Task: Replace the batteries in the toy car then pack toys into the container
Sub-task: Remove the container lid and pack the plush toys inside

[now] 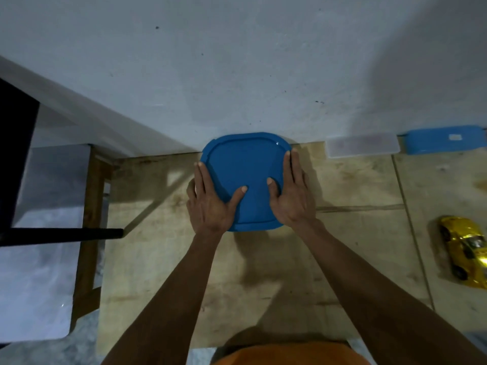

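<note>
Pressing hands (251, 198) flat on blue lid (246, 164).

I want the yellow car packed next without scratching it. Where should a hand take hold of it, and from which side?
Probably across its middle, from above, fingers on the two long flanks. The yellow car sits on its wheels at the right edge of the table, lying lengthwise away from the person, and both sides look free. The right hand is nearer, but it now rests on the blue lid.

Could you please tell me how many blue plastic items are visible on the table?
2: the blue lid under both hands at the table's centre, and a blue box against the wall at far right.
</note>
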`<state>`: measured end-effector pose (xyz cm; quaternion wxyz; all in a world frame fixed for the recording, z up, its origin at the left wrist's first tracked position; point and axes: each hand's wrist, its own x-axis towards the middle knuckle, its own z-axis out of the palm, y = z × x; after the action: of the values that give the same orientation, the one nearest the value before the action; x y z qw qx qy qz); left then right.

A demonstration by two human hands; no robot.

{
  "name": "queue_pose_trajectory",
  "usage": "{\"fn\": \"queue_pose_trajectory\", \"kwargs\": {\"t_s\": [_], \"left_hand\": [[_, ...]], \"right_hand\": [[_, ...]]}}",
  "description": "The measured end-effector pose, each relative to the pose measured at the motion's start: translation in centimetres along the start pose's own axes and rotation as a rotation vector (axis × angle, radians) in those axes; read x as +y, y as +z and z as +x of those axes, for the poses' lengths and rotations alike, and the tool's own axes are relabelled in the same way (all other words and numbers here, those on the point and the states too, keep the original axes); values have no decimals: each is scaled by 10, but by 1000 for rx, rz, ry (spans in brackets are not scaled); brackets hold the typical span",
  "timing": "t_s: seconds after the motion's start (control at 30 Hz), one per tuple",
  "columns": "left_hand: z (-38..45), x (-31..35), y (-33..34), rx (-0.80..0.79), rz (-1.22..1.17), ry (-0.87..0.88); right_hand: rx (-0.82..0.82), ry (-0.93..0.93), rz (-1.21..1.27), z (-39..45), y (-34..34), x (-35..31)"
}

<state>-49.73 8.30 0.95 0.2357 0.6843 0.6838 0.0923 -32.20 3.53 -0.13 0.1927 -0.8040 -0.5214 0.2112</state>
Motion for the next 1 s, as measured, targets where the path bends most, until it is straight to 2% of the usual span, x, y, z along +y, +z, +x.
{"fn": "queue_pose_trajectory", "kwargs": {"t_s": [0.27,0.4,0.67,0.87,1.0], "left_hand": [[3,-3,-4,-60,73,37],[12,-4,-3,-164,167,54],[13,-6,-6,-204,191,42],[12,0,-6,-194,264,15],[2,16,-10,-116,295,-22]], "right_hand": [[-53,-26,-74,7,-1,4],[-89,-41,-159,11,-1,7],[-104,-43,-131,11,-3,6],[-142,-41,-144,11,-6,5],[-205,-15,-124,12,-12,4]]}}
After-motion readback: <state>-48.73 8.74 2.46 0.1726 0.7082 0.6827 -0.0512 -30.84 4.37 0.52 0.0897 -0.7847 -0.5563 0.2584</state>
